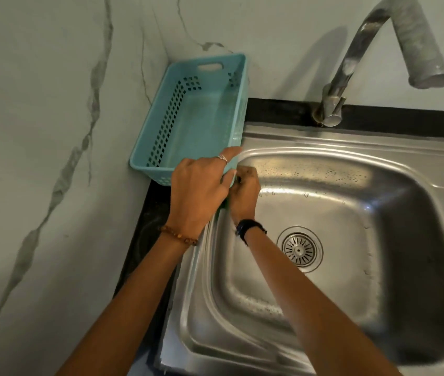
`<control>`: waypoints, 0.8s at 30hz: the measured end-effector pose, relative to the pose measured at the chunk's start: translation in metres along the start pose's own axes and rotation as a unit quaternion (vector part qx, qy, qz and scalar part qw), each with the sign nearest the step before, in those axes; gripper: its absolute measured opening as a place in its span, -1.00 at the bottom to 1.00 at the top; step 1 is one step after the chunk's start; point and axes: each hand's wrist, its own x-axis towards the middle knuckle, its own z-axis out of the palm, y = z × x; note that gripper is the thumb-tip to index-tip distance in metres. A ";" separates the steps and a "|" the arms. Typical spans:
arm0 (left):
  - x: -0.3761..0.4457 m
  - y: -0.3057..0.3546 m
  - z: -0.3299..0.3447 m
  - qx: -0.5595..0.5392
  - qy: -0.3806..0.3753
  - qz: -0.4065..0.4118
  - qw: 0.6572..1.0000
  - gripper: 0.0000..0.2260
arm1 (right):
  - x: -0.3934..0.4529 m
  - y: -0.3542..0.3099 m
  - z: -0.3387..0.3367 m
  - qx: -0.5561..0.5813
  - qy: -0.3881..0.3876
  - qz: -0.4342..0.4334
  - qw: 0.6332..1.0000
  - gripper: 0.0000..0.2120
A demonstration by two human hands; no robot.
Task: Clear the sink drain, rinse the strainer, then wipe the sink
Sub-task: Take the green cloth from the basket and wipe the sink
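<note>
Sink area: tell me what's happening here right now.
A person stands over a steel sink, both hands at its left rim beside a teal basket. The left hand lies over the basket's near corner. The right hand is curled round something green, mostly hidden. The strainer sits in the drain, and the basin looks free of debris. No water runs from the tap.

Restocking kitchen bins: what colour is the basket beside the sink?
Light teal basket, clearest in the head view.
</note>
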 end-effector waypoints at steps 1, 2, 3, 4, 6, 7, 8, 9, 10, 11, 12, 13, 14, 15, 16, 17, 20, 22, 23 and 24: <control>0.000 -0.001 0.001 0.004 0.003 0.005 1.000 -0.69 | 0.013 0.002 0.000 -0.011 0.011 -0.007 1.000 -0.77; 0.000 -0.001 0.002 0.009 0.004 0.006 1.000 -0.69 | 0.024 0.004 -0.001 -0.031 0.016 -0.016 0.999 -0.78; 0.000 -0.001 0.004 0.011 -0.001 0.004 1.000 -0.68 | 0.031 0.007 -0.001 -0.055 0.017 -0.031 0.998 -0.78; -0.001 -0.001 0.005 0.009 -0.011 0.000 1.000 -0.68 | 0.036 0.010 -0.002 -0.072 0.017 -0.051 0.996 -0.76; -0.003 0.000 0.008 0.006 -0.027 -0.005 1.000 -0.69 | 0.043 0.013 -0.004 -0.073 0.015 -0.074 0.994 -0.74; -0.004 0.000 0.009 0.008 -0.030 -0.006 0.999 -0.69 | 0.045 0.014 -0.006 -0.071 0.016 -0.077 0.994 -0.75; -0.004 0.001 0.010 0.007 -0.030 -0.008 0.999 -0.69 | 0.048 0.014 -0.009 -0.075 0.021 -0.077 0.994 -0.76; -0.004 0.001 0.011 0.003 -0.029 -0.010 1.000 -0.68 | 0.052 0.015 -0.014 -0.090 0.026 -0.074 0.993 -0.76; -0.004 0.001 0.011 -0.001 -0.031 -0.011 0.999 -0.68 | 0.057 0.016 -0.018 -0.108 0.030 -0.071 0.991 -0.75; -0.005 0.000 0.013 -0.001 -0.040 -0.013 0.999 -0.68 | 0.061 0.016 -0.025 -0.123 0.032 -0.070 0.989 -0.74; -0.007 -0.001 0.015 0.005 -0.054 -0.014 0.998 -0.67 | 0.064 0.017 -0.033 -0.134 0.031 -0.071 0.988 -0.74; -0.008 -0.002 0.018 0.016 -0.063 -0.014 0.998 -0.67 | 0.066 0.019 -0.042 -0.140 0.027 -0.075 0.987 -0.74; -0.010 -0.003 0.020 0.027 -0.065 -0.013 0.997 -0.67 | 0.068 0.021 -0.053 -0.143 0.024 -0.082 0.986 -0.74; -0.011 -0.005 0.021 0.034 -0.064 -0.015 0.997 -0.68 | 0.070 0.024 -0.063 -0.150 0.023 -0.087 0.985 -0.74; -0.012 -0.004 0.021 0.036 -0.061 -0.017 0.997 -0.68 | 0.072 0.027 -0.075 -0.163 0.026 -0.092 0.982 -0.73; -0.013 -0.004 0.021 0.036 -0.054 -0.017 0.998 -0.68 | 0.073 0.030 -0.086 -0.186 0.029 -0.098 0.977 -0.71; -0.014 0.001 0.021 0.037 -0.007 0.008 0.999 -0.62 | 0.078 0.042 -0.123 -0.348 0.027 -0.135 0.927 -0.63; -0.017 0.007 0.025 0.027 0.012 0.045 0.999 -0.56 | 0.079 0.051 -0.148 -0.445 0.009 -0.146 0.884 -0.55; -0.020 0.011 0.028 0.016 0.008 0.066 0.998 -0.53 | 0.080 0.056 -0.162 -0.475 0.004 -0.140 0.869 -0.52; -0.024 0.016 0.032 0.001 -0.005 0.083 0.997 -0.50 | 0.079 0.060 -0.175 -0.498 0.004 -0.128 0.858 -0.49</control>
